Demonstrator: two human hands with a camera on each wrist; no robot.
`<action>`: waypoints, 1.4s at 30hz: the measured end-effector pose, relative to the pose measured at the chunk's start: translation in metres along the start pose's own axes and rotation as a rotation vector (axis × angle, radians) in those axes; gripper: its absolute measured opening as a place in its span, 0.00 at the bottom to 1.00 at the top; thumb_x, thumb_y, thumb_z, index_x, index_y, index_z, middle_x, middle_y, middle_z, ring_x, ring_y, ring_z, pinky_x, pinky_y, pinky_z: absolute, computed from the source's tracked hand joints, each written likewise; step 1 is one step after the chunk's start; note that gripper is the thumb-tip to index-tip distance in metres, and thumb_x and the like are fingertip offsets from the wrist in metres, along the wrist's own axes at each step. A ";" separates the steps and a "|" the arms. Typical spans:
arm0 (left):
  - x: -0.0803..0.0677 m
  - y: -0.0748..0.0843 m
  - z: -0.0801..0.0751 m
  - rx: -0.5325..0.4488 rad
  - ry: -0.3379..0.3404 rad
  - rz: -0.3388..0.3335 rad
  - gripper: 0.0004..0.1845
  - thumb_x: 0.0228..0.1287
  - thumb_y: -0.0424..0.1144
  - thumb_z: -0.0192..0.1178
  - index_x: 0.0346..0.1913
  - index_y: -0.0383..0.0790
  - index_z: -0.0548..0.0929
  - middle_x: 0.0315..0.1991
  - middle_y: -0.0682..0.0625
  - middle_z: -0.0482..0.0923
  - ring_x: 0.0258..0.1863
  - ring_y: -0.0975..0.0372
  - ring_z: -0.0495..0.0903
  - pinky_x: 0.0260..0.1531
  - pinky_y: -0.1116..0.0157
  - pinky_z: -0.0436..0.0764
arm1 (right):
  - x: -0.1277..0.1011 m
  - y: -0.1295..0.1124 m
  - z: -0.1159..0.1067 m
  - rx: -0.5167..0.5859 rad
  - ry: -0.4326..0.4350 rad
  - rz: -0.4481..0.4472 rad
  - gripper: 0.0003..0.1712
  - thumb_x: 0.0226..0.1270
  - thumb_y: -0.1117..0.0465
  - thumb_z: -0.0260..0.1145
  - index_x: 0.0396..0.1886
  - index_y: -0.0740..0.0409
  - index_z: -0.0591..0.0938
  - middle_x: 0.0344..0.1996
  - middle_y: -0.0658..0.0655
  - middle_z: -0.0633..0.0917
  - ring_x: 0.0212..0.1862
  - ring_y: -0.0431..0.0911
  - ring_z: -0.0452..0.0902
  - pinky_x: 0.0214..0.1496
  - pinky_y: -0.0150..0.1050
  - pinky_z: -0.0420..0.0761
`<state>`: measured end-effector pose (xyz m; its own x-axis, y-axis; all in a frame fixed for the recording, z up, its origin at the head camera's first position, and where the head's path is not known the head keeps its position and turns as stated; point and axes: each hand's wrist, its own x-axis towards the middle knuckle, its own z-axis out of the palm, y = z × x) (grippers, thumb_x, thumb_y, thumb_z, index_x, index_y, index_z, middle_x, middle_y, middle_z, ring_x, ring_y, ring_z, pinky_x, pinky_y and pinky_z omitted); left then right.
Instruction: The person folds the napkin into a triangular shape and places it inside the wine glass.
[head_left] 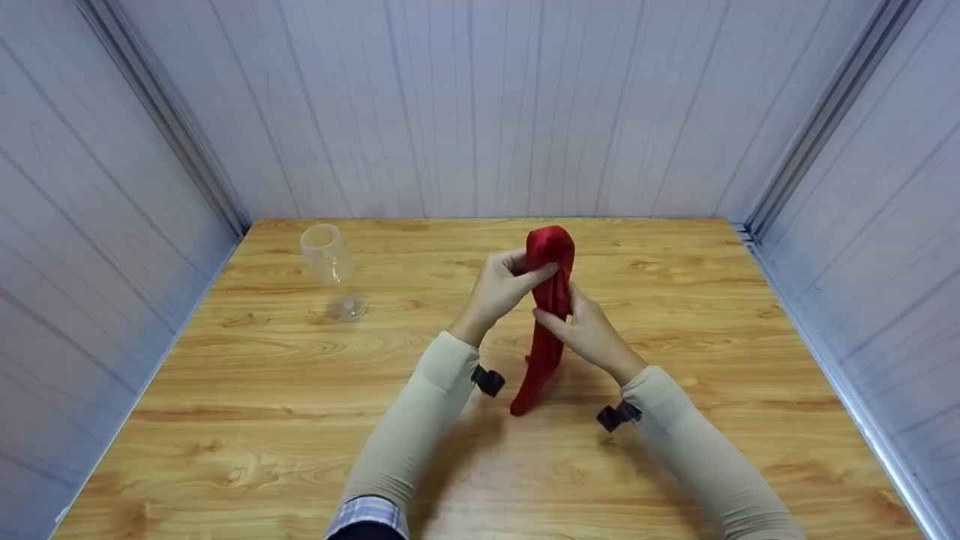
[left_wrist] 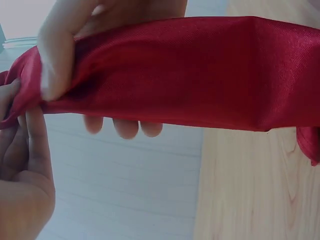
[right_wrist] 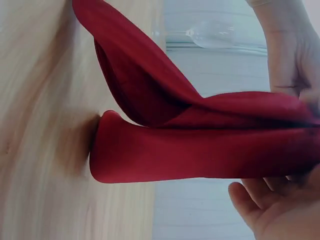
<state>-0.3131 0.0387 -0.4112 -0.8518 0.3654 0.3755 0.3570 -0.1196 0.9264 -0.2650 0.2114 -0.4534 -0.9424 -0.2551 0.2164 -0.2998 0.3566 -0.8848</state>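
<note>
The left hand (head_left: pixel 501 289) is curled round the upper part of a red cloth (head_left: pixel 546 315), thumb on one side and fingers wrapped behind, pinching the fabric just below its rounded top fold. From the left wrist view the fingertips (left_wrist: pixel 125 127) peek out beneath the cloth (left_wrist: pixel 190 75) while the thumb presses on its near face. The right hand (head_left: pixel 589 334) sits a little lower and to the other side, its thumb and fingers pinching the same cloth at mid-height, touching the left hand's fingers. In the right wrist view only the open palm and finger ends (right_wrist: pixel 270 207) show under the fabric (right_wrist: pixel 200 150).

The cloth is held upright between both hands as a narrow folded strip, its lower end resting on the wooden bench (head_left: pixel 300 420) between the two forearms in beige sleeves (head_left: pixel 420 427).

Well off to the left, toward the back of the bench, a clear wine glass (head_left: pixel 330 266) stands upright. Pale panelled walls (head_left: pixel 480 105) close the bench in on three sides.
</note>
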 end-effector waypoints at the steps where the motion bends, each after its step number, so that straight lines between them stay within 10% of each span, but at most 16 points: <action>1: 0.000 -0.001 0.000 -0.001 -0.001 -0.002 0.10 0.65 0.33 0.68 0.46 0.30 0.88 0.37 0.47 0.88 0.37 0.59 0.86 0.41 0.60 0.83 | 0.000 0.000 0.001 0.007 0.006 0.001 0.39 0.73 0.47 0.64 0.76 0.55 0.62 0.59 0.57 0.80 0.58 0.49 0.77 0.59 0.51 0.75; 9: 0.000 -0.003 0.001 0.013 -0.008 -0.013 0.11 0.63 0.36 0.70 0.45 0.33 0.88 0.37 0.47 0.88 0.38 0.59 0.85 0.42 0.60 0.82 | 0.004 0.003 0.009 0.102 -0.023 -0.043 0.18 0.77 0.69 0.50 0.62 0.70 0.68 0.42 0.69 0.83 0.48 0.58 0.79 0.54 0.46 0.76; 19: -0.002 -0.003 0.002 0.031 -0.063 -0.020 0.12 0.65 0.38 0.69 0.48 0.35 0.88 0.40 0.47 0.88 0.40 0.58 0.86 0.42 0.59 0.83 | 0.003 0.003 0.012 0.031 0.110 0.015 0.38 0.67 0.45 0.70 0.67 0.59 0.67 0.43 0.59 0.85 0.40 0.49 0.85 0.43 0.46 0.83; 27: -0.003 -0.005 0.001 0.083 -0.071 -0.008 0.12 0.65 0.39 0.69 0.47 0.37 0.88 0.38 0.49 0.88 0.38 0.59 0.86 0.42 0.60 0.83 | 0.002 -0.002 0.011 -0.014 0.075 -0.050 0.15 0.79 0.55 0.57 0.50 0.63 0.75 0.30 0.57 0.85 0.34 0.48 0.83 0.39 0.44 0.82; 42: -0.019 0.000 -0.018 0.193 -0.084 0.049 0.20 0.66 0.43 0.68 0.59 0.42 0.81 0.48 0.49 0.83 0.44 0.59 0.84 0.45 0.60 0.82 | 0.002 0.002 -0.008 0.013 0.059 -0.043 0.15 0.80 0.53 0.55 0.48 0.61 0.76 0.32 0.58 0.85 0.37 0.55 0.85 0.42 0.47 0.82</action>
<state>-0.3037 0.0155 -0.4183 -0.7996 0.4400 0.4087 0.4709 0.0372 0.8814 -0.2687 0.2189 -0.4513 -0.9358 -0.2164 0.2784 -0.3390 0.3346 -0.8793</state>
